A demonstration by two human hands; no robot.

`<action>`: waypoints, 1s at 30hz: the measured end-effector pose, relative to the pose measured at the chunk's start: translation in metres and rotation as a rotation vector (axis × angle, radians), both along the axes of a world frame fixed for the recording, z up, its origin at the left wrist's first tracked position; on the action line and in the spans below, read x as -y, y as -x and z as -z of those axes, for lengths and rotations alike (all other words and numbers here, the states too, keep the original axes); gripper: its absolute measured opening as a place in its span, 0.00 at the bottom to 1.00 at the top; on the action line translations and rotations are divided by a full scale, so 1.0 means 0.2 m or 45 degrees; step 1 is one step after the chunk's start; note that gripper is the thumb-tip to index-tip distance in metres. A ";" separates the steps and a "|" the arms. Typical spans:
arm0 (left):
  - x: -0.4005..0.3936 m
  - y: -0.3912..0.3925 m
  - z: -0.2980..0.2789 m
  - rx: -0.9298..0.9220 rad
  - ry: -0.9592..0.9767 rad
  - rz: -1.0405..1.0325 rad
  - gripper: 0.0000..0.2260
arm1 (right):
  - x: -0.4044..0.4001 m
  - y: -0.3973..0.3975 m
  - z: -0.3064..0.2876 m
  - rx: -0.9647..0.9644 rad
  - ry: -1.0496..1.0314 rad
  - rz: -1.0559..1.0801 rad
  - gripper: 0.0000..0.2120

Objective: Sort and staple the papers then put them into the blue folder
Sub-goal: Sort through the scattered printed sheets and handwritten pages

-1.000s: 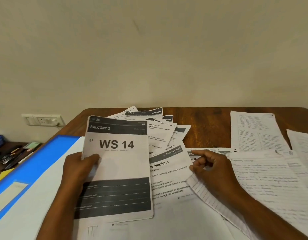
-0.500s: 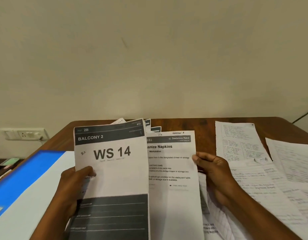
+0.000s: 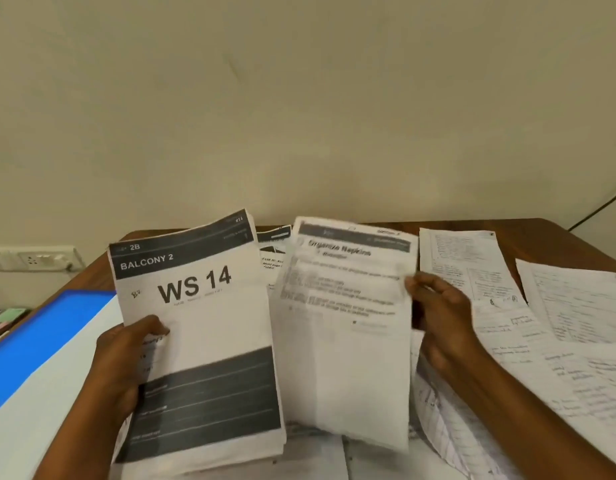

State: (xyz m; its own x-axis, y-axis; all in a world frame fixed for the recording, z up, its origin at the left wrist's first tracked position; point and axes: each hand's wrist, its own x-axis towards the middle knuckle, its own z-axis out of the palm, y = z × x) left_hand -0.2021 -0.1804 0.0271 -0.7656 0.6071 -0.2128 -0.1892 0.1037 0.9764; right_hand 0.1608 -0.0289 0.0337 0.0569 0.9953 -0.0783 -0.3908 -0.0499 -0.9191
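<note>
The person's left hand (image 3: 126, 362) grips a thin stack of printed sheets (image 3: 202, 341) by its left edge, thumb curled over the front just below the big "WS 14" heading, the other fingers hidden behind. The stack stands tilted up off the wooden table (image 3: 559, 237), at about seven o'clock in the view. Just beside it, at about five o'clock, the right hand (image 3: 441, 317) pinches a single printed page (image 3: 341, 341) by its right edge, thumb on the front and fingers curled behind; its heading is blurred but seems to read "Organize Napkins". The two do not touch; a narrow gap runs between them, and more printed pages (image 3: 273, 244) peek through it at twelve o'clock.

The blue folder (image 3: 39, 344) lies open on the table at nine o'clock, a white sheet (image 3: 50, 410) on its inner side. Handwritten sheets (image 3: 559, 323) spread over the table from two to four o'clock, overlapping one another. A wall socket (image 3: 32, 258) sits on the wall at ten o'clock.
</note>
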 end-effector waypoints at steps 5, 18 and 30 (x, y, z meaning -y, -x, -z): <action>0.00 0.02 -0.03 0.055 -0.016 -0.052 0.16 | -0.13 -0.16 -0.05 -0.224 0.071 0.329 0.06; 0.01 0.04 -0.03 0.023 -0.035 -0.095 0.21 | -0.30 -0.44 0.01 1.075 0.000 0.189 0.06; 0.01 0.05 -0.04 0.051 -0.016 -0.093 0.26 | -0.10 -0.24 -0.02 1.931 -0.573 0.177 0.30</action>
